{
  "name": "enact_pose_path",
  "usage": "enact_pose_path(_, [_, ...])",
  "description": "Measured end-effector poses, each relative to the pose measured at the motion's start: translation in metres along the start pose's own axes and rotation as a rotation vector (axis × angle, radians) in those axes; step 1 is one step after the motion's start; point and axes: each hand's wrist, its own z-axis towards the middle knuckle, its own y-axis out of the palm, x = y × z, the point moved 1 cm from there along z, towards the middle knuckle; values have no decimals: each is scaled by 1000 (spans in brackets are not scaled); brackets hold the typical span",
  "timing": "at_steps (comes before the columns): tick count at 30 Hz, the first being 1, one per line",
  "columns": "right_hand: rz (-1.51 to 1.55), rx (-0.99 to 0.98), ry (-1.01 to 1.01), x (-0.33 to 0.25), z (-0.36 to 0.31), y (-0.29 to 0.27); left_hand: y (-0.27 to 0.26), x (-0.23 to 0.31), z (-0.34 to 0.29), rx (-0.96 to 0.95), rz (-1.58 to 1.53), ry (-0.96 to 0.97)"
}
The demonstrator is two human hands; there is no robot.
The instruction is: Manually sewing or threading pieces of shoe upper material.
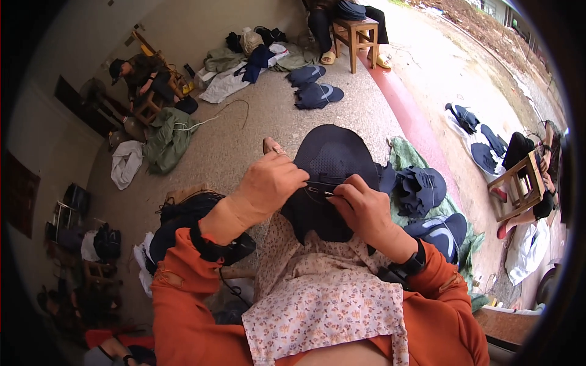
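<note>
A dark navy shoe upper with a perforated middle lies over my lap on a floral apron. My left hand is closed at the upper's left side, its fingertips pinching what looks like a dark lace that runs across the opening. From the right, my right hand is closed round a thin metal hook-like tool. The tool's silver tip lies against the upper, between the two hands. My fingers hide most of its handle.
Navy shoe uppers lie on green cloth by my right arm. A dark bundle sits beside my left arm. More uppers are on the floor ahead. Other people sit around, one near a wooden stool.
</note>
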Motion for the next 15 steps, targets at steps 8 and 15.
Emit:
enact_pose_path(8, [203,-182,194,7,9,-8,-25,3,-28,-633,-390,-463])
enact_pose_path(15, [364,-297,206,12,8,-15,-33,-26,-56,-381,-203,-449])
